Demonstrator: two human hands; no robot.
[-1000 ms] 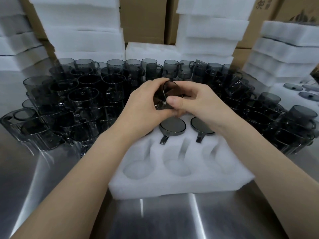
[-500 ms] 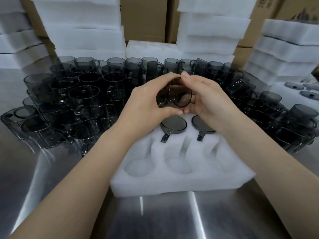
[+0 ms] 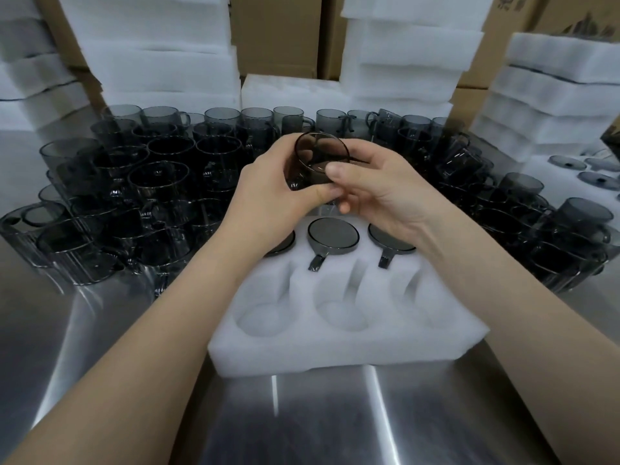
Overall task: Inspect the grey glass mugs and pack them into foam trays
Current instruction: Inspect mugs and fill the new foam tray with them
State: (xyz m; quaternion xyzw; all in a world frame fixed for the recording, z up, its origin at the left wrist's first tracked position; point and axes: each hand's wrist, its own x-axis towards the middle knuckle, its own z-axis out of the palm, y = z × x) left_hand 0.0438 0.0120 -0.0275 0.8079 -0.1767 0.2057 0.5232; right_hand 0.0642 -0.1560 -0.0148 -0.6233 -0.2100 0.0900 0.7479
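Both hands hold one grey glass mug above the far row of a white foam tray, its open mouth tilted up toward me. My left hand wraps its left side and base. My right hand pinches the near rim and the right side. In the tray's far row sit upside-down mugs, handles pointing toward me; one at the left is half hidden under my left wrist. The three near pockets hold nothing.
Several loose grey mugs crowd the steel table to the left, behind and right. Stacks of foam trays and cardboard boxes stand at the back. A filled tray lies far right.
The held mug has been turned in my hands: its mouth now faces up toward me. My right thumb has moved onto the near rim.
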